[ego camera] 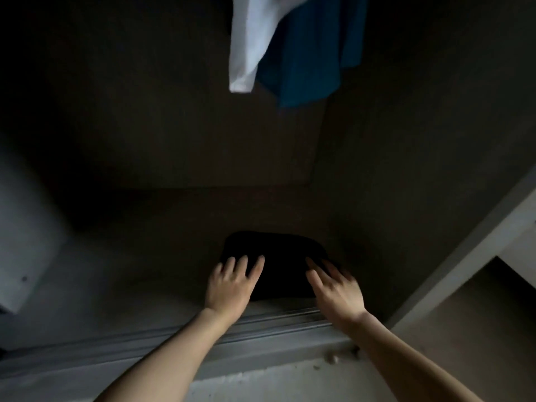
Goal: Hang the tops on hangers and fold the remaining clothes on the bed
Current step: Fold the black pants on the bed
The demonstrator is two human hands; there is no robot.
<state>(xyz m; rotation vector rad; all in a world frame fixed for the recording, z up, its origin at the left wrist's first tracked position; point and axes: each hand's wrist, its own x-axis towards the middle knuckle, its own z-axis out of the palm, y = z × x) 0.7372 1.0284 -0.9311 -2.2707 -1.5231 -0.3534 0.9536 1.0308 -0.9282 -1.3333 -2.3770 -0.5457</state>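
a folded black cloth (278,256) is seen lying flat on the dark closet floor (145,242), just inside the door track (174,335) and slightly right of the middle of the view. its outline is roughly square with rounded corners; what kind of garment it is cannot be told in the dim light. the left hand (229,288) is laid on the cloth's near left corner, fingers straight and spread, nothing gripped. the right hand (338,291) is held at the cloth's near right edge, fingers straight and slightly apart, nothing gripped; it is blurred, and whether it touches the cloth cannot be told. both forearms are stretched forward over the track from the bottom of the view. above the cloth, a white top (249,44) and a blue top (307,53) are seen hanging side by side, the white one to the left and partly in front of the blue; their upper parts are cut off by the top edge. a pale panel (23,227) is seen at the far left, and a pale upright (464,256) at the right. a few small crumbs (333,358) are scattered on the light floor just before the track, near the right forearm
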